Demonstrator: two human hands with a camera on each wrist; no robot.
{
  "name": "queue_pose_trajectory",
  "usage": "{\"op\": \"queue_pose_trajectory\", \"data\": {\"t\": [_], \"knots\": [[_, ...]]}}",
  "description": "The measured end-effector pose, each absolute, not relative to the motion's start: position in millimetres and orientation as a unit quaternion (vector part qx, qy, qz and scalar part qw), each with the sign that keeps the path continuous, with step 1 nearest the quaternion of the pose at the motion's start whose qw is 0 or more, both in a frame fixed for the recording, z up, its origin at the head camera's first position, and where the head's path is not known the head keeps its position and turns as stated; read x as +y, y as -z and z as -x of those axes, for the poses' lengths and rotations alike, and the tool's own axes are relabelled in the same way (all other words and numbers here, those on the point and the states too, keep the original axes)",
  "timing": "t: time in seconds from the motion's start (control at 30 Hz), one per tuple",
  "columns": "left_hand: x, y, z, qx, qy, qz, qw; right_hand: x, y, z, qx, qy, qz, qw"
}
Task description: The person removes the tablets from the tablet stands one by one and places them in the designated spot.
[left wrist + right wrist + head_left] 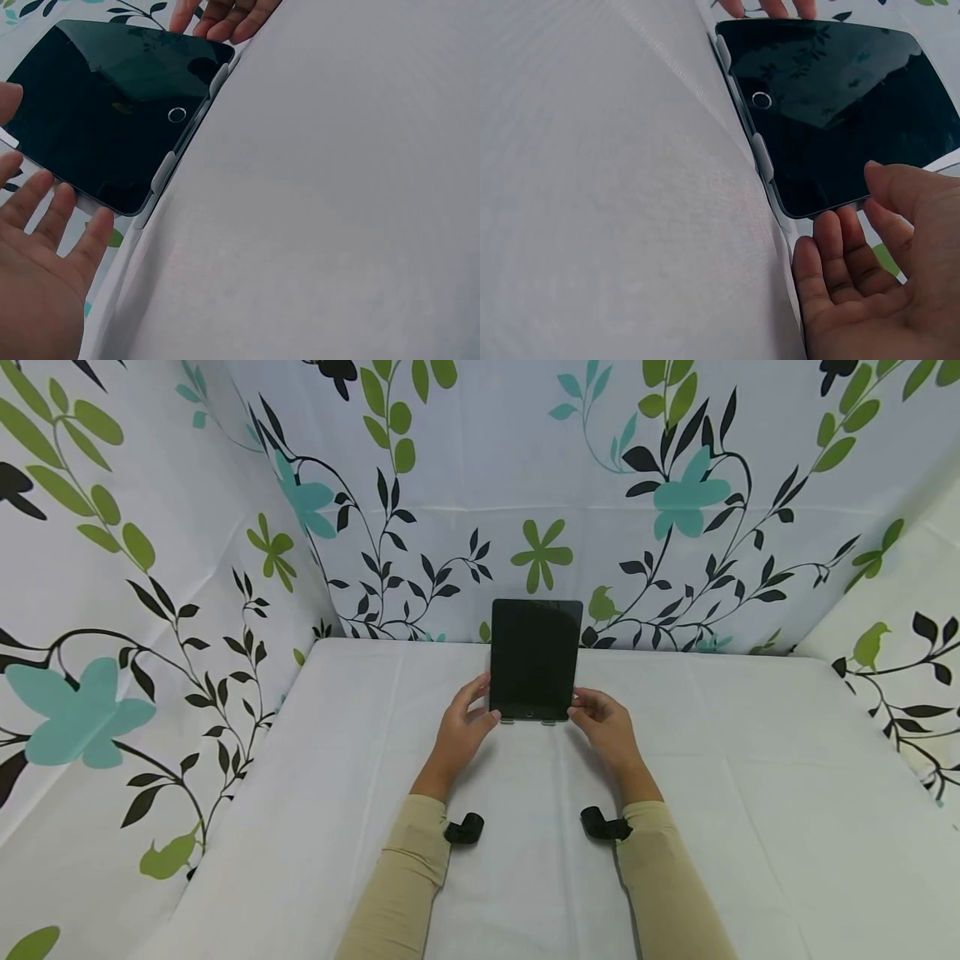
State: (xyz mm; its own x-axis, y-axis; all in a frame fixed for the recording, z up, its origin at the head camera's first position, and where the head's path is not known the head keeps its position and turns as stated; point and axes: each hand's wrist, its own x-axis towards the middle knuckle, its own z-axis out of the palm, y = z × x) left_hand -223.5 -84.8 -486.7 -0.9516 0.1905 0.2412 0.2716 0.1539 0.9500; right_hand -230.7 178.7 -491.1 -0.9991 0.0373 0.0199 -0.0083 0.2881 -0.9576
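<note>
A black tablet (536, 660) leans upright on a stand, its bottom edge on two small grey lugs (163, 172). Its dark screen shows reflections, and a round home button (761, 100) sits near the lower edge. At the tablet's left side is my left hand (463, 727), fingers spread and nearly straight; their tips are at the edge in the left wrist view. On the other side, my right hand (607, 731) holds the lower right edge, thumb over the front and fingers curled at the edge. Most of the stand is hidden behind the tablet.
A white cloth covers the table (517, 877). Behind it and at both sides hang white curtains (450, 510) printed with leaves, flowers and birds. Black wrist mounts (465, 829) stick out from the tan sleeves (401, 885).
</note>
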Motion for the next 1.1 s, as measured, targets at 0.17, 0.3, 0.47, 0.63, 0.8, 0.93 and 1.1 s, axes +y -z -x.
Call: {"op": "queue_pose_trajectory", "data": {"t": [0.17,0.3,0.47,0.63,0.8,0.93,1.1], "knots": [[-81,484,224,-0.750,0.654,0.097,0.019,174,493,233,-0.832,-0.553,0.029,0.030],[-76,485,226,-0.753,0.656,0.047,0.018,168,492,234,-0.853,-0.518,0.061,0.031],[-76,491,230,-0.764,0.644,0.030,0.036,160,492,234,-0.861,-0.499,0.080,0.058],[-77,491,231,-0.754,0.655,0.039,0.031,154,494,234,-0.865,-0.488,0.088,0.079],[-77,490,231,-0.721,0.691,0.047,0.009,152,495,235,-0.863,-0.490,0.088,0.084],[-76,490,231,-0.709,0.704,0.048,0.003,153,496,235,-0.860,-0.496,0.080,0.085],[-75,491,231,-0.710,0.702,0.049,0.014,155,499,234,-0.861,-0.495,0.069,0.092]]}}
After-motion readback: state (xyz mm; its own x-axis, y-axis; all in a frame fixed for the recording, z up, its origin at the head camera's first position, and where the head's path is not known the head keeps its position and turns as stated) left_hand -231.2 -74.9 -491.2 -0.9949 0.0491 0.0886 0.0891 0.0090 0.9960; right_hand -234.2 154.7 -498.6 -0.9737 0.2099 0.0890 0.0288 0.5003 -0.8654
